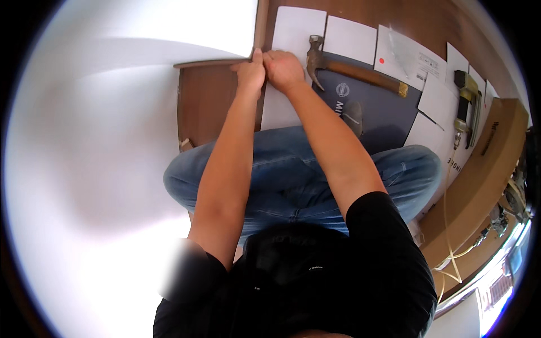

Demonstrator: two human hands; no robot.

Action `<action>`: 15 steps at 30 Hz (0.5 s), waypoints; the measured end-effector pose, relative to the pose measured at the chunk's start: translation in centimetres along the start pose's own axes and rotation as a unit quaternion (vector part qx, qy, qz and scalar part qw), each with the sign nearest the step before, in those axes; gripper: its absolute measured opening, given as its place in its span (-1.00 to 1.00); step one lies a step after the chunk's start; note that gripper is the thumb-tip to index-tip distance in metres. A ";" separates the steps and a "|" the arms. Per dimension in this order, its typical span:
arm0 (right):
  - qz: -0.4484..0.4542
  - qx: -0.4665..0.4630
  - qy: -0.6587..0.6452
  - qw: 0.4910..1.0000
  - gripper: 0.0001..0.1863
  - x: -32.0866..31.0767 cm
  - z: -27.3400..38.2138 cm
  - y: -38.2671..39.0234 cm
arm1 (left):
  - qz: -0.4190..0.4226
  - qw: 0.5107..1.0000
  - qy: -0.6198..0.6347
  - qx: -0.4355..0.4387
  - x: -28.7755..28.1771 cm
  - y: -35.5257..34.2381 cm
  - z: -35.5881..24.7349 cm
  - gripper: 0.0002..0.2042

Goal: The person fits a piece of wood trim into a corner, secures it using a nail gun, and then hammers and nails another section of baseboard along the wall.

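My two hands are together at the outer corner of the white wall, where thin brown skirting boards (205,63) meet. My left hand (252,74) is closed at the corner, its thumb pointing up along the board and a finger lying against the other side. Right beside it, my right hand (283,69) is curled, its fingertips hidden against the board edge; whatever it grips does not show. Just right of it lies a claw hammer (360,76) with a wooden handle, its head toward my hand.
Flattened white cardboard (349,39) and a dark grey panel (389,115) cover the brown floor (208,98). Farther right lie a nail gun (464,101) with a pale air hose (447,197) and a long brown carton (479,169). The white wall (84,141) fills the left. My jeans-clad legs are folded below.
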State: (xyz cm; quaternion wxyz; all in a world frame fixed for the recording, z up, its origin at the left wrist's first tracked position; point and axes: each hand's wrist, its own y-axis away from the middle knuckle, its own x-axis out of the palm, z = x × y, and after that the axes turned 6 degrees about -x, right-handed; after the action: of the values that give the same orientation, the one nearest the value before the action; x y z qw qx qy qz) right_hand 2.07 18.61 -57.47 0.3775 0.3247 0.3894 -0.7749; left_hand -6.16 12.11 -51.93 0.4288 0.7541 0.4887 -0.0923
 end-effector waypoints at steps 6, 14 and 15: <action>-0.018 0.008 -0.023 1.000 -0.91 -0.4 0.5 -0.1 | 0.053 0.998 0.010 -0.019 -0.9 -2.8 0.5 0.16; 0.060 0.048 0.007 0.997 -0.83 -2.6 0.7 0.8 | 0.033 0.999 -0.027 -0.001 1.3 -2.3 0.1 0.02; 0.119 0.067 0.008 0.991 -0.80 -3.8 1.0 0.8 | 0.043 0.999 -0.032 -0.008 1.4 -2.0 0.2 0.03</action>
State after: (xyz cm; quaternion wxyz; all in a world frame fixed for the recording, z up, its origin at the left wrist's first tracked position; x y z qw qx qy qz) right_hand 4.44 18.68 -54.30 0.4409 0.3997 0.2985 -0.7462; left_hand -7.04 13.20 -53.88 0.4537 0.7679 0.4423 -0.0936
